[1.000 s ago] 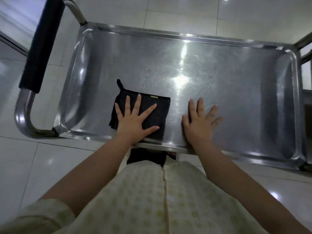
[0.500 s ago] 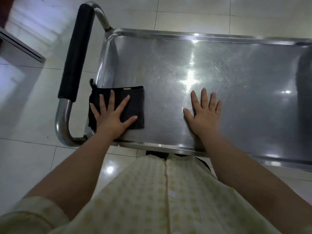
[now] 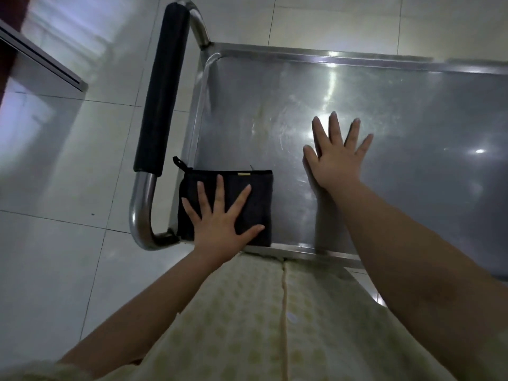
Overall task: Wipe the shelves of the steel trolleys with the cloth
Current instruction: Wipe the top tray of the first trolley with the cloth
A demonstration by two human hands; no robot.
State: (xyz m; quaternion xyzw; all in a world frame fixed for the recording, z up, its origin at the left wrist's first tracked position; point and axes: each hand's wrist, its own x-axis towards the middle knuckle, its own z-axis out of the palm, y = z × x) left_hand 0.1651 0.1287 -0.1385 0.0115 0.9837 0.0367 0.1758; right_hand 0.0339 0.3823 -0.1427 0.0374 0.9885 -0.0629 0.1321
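Cloth (image 3: 257, 193) has reached the near-left corner of the shelf (image 3: 412, 127).
Over the last second the folded black cloth slid left from mid-shelf and now lies against the rim by the trolley handle (image 3: 162, 86). Left hand (image 3: 220, 229) spread flat, pressing it; right hand (image 3: 336, 160) spread flat on bare steel, still bracing. Near strip probably wiped; far part left.

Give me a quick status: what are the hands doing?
Left hand flat on black cloth, near-left corner of steel shelf. Right hand flat on bare steel. Trolley handle just beyond that edge.

Cloth (image 3: 258, 188) on steel shelf (image 3: 384, 105) (left corner)
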